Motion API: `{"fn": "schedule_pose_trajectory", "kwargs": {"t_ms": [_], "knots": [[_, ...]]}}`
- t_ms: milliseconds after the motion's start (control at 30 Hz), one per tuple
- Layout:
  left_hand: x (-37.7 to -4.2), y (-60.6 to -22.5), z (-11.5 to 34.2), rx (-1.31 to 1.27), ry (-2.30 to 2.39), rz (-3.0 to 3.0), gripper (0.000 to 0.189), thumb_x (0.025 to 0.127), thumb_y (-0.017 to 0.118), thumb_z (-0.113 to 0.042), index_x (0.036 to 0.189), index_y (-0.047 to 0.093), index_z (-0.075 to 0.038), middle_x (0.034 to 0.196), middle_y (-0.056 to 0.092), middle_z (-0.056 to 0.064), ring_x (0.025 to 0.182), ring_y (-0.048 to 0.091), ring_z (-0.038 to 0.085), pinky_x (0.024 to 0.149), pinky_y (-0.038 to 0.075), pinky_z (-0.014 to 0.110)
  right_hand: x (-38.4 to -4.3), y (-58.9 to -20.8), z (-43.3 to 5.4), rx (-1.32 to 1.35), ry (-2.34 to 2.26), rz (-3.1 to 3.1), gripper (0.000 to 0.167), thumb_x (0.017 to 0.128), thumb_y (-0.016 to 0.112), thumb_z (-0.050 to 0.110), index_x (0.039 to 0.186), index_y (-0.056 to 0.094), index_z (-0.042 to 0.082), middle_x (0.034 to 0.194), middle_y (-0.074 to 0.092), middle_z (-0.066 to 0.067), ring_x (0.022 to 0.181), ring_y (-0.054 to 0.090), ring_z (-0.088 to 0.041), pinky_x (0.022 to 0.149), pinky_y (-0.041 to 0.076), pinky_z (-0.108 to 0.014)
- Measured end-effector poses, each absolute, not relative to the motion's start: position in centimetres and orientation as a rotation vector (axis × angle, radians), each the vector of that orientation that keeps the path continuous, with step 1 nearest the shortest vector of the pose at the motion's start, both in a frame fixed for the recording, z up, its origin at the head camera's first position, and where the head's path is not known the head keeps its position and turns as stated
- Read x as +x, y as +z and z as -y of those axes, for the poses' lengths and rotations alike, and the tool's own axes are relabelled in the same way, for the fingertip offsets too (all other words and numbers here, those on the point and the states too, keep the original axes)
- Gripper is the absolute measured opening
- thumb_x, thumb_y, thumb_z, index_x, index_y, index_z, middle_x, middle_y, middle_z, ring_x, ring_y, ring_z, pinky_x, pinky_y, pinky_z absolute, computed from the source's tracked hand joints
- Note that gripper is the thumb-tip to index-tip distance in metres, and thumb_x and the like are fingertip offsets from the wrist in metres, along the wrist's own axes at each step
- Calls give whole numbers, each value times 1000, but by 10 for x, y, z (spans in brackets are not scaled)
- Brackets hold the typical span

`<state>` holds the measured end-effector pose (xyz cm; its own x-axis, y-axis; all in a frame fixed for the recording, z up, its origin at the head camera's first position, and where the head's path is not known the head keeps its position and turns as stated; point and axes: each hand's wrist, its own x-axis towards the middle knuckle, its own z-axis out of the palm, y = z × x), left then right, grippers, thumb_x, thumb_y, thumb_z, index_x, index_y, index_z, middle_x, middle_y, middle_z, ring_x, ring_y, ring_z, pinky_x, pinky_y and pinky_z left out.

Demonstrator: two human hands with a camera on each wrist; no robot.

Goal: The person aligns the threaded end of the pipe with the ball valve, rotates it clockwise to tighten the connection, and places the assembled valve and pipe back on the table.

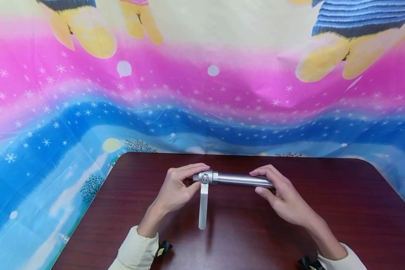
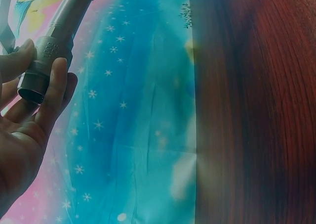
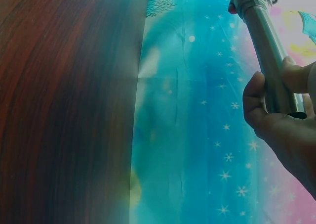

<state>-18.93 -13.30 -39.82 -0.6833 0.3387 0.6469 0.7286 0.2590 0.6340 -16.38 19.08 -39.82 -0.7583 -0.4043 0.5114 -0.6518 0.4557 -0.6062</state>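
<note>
A metal ball valve point(image 1: 205, 176) is joined to a straight steel pipe point(image 1: 239, 179), and the two are held level above the table. From the valve a flat lever handle point(image 1: 203, 210) points toward the person. At the valve's end, my left hand point(image 1: 179, 189) grips the body between thumb and fingers. The open end of the valve point(image 2: 44, 68) shows between those fingers in the left wrist view. My right hand point(image 1: 287, 198) holds the pipe near its far end, fingers over the top and thumb at the near side. In the right wrist view, that thumb and fingers wrap the pipe point(image 3: 266, 51).
Below lies a dark red-brown wooden table point(image 1: 256, 240) with rounded back corners. Behind it hangs a printed cloth point(image 1: 189, 93) in pink and blue with snowflakes. Black straps with small devices point(image 1: 163, 248) sit at both cream sleeves point(image 1: 135, 249).
</note>
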Motion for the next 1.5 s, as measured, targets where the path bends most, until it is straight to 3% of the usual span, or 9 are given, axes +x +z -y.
{"fn": "schedule_pose_trajectory", "kwargs": {"t_ms": [200, 433, 567, 767, 1067, 1333, 1500], "knots": [[-189, -397, 133, -981, -1403, 2148, 45, 80, 76, 18, 123, 78, 3, 124, 79, 16, 114, 76, 28, 77, 60, 19, -164, -397, -191, 882, 1230, 2451, 45, 99, 67, -8, 138, 65, 12, 126, 64, 4, 91, 63, -7, 76, 53, -21], [-189, -397, 133, -986, -1377, 2152, 47, 78, 75, 18, 122, 79, 2, 123, 79, 14, 116, 76, 27, 94, 58, 17, -165, -397, -192, 867, 1274, 2479, 43, 104, 61, -4, 140, 63, 19, 121, 63, 3, 82, 66, -9, 71, 58, -25], [-189, -397, 133, -989, -1379, 2153, 46, 78, 75, 18, 122, 79, 2, 123, 80, 14, 116, 76, 25, 94, 58, 17, -163, -398, -192, 871, 1263, 2468, 46, 102, 65, -4, 140, 63, 21, 126, 62, 3, 86, 63, -6, 70, 56, -24], [-188, -398, 133, -978, -1392, 2166, 46, 80, 74, 17, 122, 79, 0, 123, 80, 13, 111, 76, 21, 81, 59, 17, -162, -399, -191, 881, 1231, 2451, 53, 93, 76, -6, 138, 64, 19, 133, 57, 3, 107, 55, -4, 64, 47, -23], [-189, -398, 133, -971, -1407, 2174, 48, 80, 74, 17, 123, 80, -4, 123, 80, 12, 110, 75, 19, 78, 60, 20, -164, -400, -190, 901, 1174, 2401, 53, 89, 75, -14, 134, 65, 11, 128, 62, 1, 108, 54, -5, 81, 44, -20], [-189, -397, 134, -984, -1392, 2156, 47, 81, 75, 15, 123, 80, -3, 123, 80, 13, 110, 75, 21, 72, 64, 40, -164, -399, -189, 887, 1192, 2411, 48, 93, 73, -10, 136, 66, 11, 128, 65, 3, 105, 56, -5, 85, 44, -18], [-190, -399, 134, -980, -1384, 2163, 47, 81, 74, 16, 123, 80, -3, 124, 79, 13, 112, 76, 23, 77, 63, 28, -165, -398, -190, 881, 1195, 2429, 49, 97, 70, -8, 139, 66, 17, 127, 66, 5, 105, 58, -5, 87, 44, -17]]}}
